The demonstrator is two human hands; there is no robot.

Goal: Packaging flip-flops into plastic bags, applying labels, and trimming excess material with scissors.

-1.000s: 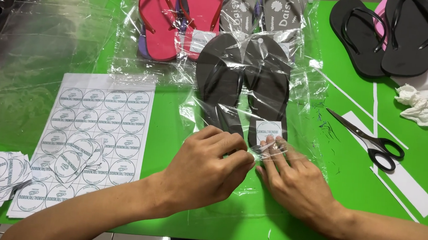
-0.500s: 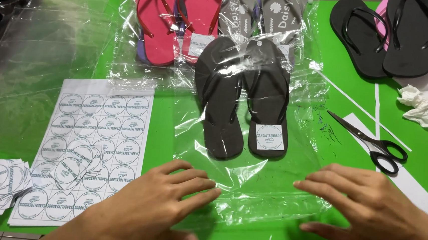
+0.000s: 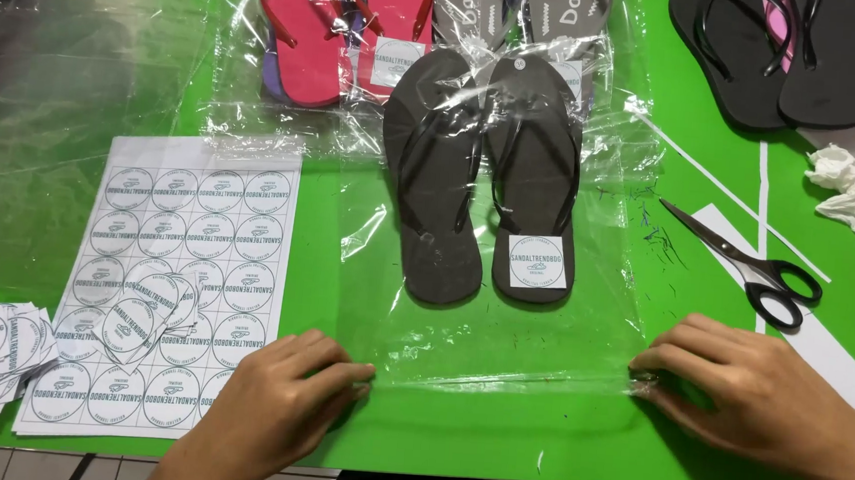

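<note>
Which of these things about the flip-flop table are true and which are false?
1. Both hands press on the clear bag: left hand, right hand. True.
2. The flip-flops in that bag are pink. False; they are black.
3. The scissors lie on the person's right side. True.
4. The right hand holds the scissors. False; they lie on the green table, untouched.
5. The sticker sheet lies left of the bag. True.

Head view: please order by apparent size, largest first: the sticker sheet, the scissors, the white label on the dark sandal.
1. Sticker sheet, clearly the largest.
2. Scissors.
3. White label on the right dark sandal, the smallest.
</note>
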